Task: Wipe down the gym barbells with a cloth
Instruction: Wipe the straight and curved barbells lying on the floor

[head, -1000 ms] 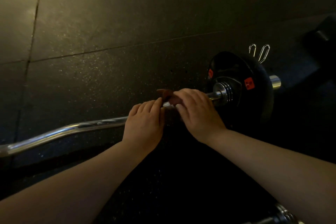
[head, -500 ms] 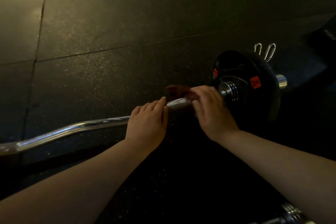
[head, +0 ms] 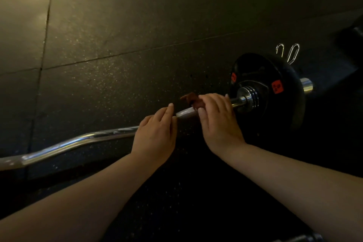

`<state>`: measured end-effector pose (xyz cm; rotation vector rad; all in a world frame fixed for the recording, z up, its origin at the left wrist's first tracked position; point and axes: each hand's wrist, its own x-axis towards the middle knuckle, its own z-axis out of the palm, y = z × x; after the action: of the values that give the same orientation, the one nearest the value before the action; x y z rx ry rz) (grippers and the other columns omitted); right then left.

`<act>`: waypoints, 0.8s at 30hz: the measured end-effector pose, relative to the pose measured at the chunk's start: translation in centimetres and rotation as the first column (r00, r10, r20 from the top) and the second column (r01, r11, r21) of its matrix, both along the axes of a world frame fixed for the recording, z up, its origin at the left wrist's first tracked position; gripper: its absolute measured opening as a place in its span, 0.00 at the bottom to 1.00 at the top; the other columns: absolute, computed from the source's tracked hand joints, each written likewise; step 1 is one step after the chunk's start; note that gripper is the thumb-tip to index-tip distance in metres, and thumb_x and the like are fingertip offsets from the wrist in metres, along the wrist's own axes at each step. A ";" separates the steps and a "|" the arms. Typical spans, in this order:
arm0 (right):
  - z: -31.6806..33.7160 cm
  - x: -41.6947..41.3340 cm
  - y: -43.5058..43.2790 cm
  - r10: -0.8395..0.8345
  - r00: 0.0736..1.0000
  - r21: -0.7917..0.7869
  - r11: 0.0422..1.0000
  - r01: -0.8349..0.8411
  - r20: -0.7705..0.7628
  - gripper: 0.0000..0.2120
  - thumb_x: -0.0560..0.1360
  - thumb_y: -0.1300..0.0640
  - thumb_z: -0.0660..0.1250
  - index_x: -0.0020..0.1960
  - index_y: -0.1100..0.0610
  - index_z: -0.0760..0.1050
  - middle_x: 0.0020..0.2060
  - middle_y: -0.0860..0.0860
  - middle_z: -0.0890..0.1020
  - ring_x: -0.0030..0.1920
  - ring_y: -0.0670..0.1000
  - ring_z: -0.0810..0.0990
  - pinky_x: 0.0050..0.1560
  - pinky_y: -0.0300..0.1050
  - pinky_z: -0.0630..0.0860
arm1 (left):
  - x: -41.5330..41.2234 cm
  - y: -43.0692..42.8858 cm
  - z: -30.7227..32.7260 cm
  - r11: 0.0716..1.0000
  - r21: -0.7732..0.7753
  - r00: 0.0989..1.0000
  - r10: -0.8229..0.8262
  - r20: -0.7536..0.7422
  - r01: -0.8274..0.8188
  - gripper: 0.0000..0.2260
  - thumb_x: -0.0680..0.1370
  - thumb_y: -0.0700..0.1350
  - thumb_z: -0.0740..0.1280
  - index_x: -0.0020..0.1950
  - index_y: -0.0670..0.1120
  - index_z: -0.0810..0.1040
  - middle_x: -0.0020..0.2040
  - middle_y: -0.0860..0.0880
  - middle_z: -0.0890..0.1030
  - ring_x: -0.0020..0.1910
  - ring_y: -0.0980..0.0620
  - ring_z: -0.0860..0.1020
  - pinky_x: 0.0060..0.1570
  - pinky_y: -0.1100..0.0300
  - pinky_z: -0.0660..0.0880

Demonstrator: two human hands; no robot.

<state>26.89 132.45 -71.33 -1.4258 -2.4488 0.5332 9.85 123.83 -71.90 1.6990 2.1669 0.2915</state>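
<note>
While the barbell [head: 78, 141] lay across the dark rubber floor [head: 117, 25], both hands were placed on its chrome shaft near the loaded end. The left hand [head: 155, 135] lay over the shaft from above, with its fingers curved over the far side in a hold on the bar. The right hand [head: 218, 122] was positioned just beside it, toward the plate, with fingers curled around a dark red cloth [head: 191, 99]. The cloth was pressed against the shaft, and a fold of it protruded above the thumb. A short bright section of shaft was exposed between the two hands. Immediately right of the right hand, a ribbed chrome collar [head: 247, 98] met a black weight plate [head: 275, 120] bearing orange labels [head: 277, 87]. The bar end [head: 306, 85] projected beyond the plate. Two metal clips [head: 292, 53] lay on the floor behind the plate.
</note>
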 end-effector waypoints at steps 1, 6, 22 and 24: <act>0.0 -0.9 -1.0 -0.037 0.999 0.012 0.999 0.037 0.009 0.19 0.84 0.50 0.51 0.73 0.53 0.67 0.70 0.50 0.72 0.76 0.53 0.63 0.80 0.60 0.52 | 0.0 -0.1 -0.1 1.000 -0.009 1.000 0.014 0.001 -0.014 0.26 0.85 0.56 0.46 0.83 0.51 0.55 0.78 0.50 0.67 0.74 0.50 0.68 0.75 0.53 0.62; 0.6 -3.0 -2.0 0.212 0.969 0.087 0.971 -0.224 0.130 0.19 0.82 0.54 0.58 0.73 0.53 0.69 0.69 0.51 0.73 0.74 0.56 0.66 0.80 0.61 0.54 | 0.1 -0.1 -0.2 1.000 0.000 1.000 -0.001 -0.009 0.001 0.30 0.81 0.60 0.44 0.82 0.50 0.57 0.78 0.51 0.67 0.74 0.51 0.68 0.75 0.53 0.62; 0.3 -1.2 0.1 0.248 0.961 0.014 0.968 -0.251 0.120 0.26 0.83 0.43 0.46 0.74 0.52 0.68 0.68 0.50 0.74 0.72 0.51 0.69 0.80 0.54 0.53 | 0.6 1.0 0.3 0.984 0.113 0.975 0.112 0.193 -0.135 0.22 0.86 0.52 0.50 0.79 0.49 0.65 0.75 0.51 0.71 0.72 0.56 0.68 0.70 0.62 0.57; -0.1 -0.6 -0.4 0.137 0.985 0.013 0.990 -0.139 0.101 0.27 0.83 0.40 0.46 0.75 0.51 0.66 0.70 0.50 0.71 0.74 0.51 0.66 0.81 0.56 0.50 | 0.8 0.9 0.0 0.976 0.154 0.971 0.123 0.206 -0.156 0.22 0.86 0.53 0.51 0.80 0.50 0.62 0.76 0.52 0.68 0.74 0.55 0.66 0.71 0.61 0.57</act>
<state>26.26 132.08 -71.46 -1.3111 -2.6383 0.4754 10.68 124.71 -71.90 1.5311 2.1695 0.6703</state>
